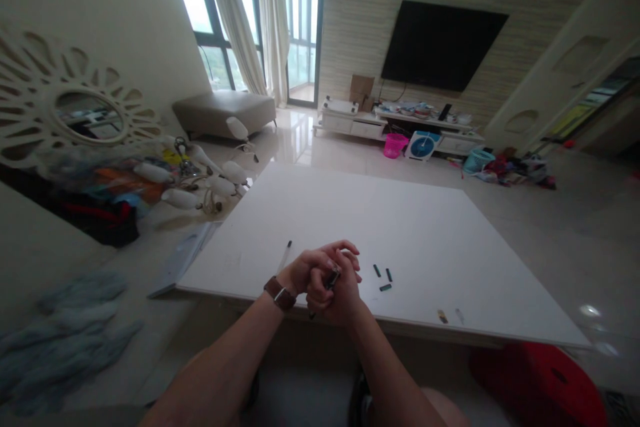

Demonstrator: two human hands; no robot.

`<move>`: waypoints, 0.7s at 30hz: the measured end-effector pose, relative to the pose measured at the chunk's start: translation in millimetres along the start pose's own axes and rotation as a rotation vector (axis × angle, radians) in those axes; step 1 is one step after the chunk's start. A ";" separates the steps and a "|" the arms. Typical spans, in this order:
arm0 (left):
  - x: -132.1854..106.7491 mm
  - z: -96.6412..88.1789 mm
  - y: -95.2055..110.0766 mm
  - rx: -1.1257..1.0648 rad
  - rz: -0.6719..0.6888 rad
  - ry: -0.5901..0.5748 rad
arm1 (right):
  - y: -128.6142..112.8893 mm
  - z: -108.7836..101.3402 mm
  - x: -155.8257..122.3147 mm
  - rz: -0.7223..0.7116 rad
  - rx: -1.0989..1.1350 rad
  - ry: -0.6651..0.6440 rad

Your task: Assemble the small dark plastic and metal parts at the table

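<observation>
The broad white flat surface (pixel 425 240) lies in front of you, low above the glossy pale floor (pixel 550 227). At its near edge your left hand (pixel 300 272), with a brown-strapped wristwatch (pixel 280 293) on its wrist, and your right hand (pixel 337 299) are clasped together. Their fingers fold over each other and clamp a slim dark stick-like object (pixel 333 278) between them. Just left of your hands a thin pale pen with a dark tip (pixel 285 255) lies on the surface. Just right of them rest three short dark pieces (pixel 385 287), near one another but apart. Further right, by the edge, lie two tiny scraps (pixel 443 315).
</observation>
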State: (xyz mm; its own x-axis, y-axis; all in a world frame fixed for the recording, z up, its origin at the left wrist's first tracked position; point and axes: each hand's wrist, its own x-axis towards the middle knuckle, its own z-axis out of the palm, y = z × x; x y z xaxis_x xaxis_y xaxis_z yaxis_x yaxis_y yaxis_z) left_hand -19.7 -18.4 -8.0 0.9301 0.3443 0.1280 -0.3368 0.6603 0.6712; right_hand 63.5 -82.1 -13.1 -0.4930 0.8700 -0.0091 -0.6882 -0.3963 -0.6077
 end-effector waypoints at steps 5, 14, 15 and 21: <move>0.2 -0.2 -0.3 -0.016 0.005 -0.010 | 1.1 -2.3 1.7 -0.004 0.038 -0.013; 0.1 -2.7 -1.2 -0.032 -0.007 -0.002 | -1.9 2.1 0.4 0.017 -0.026 0.027; 0.3 -2.6 -1.1 -0.033 -0.008 -0.002 | -2.2 2.4 0.1 0.019 -0.037 0.036; 0.6 -7.1 -3.5 -0.038 -0.003 -0.016 | -4.0 4.8 -0.6 0.011 -0.075 0.034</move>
State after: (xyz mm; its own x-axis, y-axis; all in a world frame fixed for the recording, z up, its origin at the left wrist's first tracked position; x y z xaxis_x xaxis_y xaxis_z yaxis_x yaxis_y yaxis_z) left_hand -19.0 -15.8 -15.5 0.9331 0.3318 0.1385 -0.3394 0.6860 0.6436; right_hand 64.0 -82.4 -6.8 -0.4809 0.8757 -0.0427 -0.6402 -0.3840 -0.6654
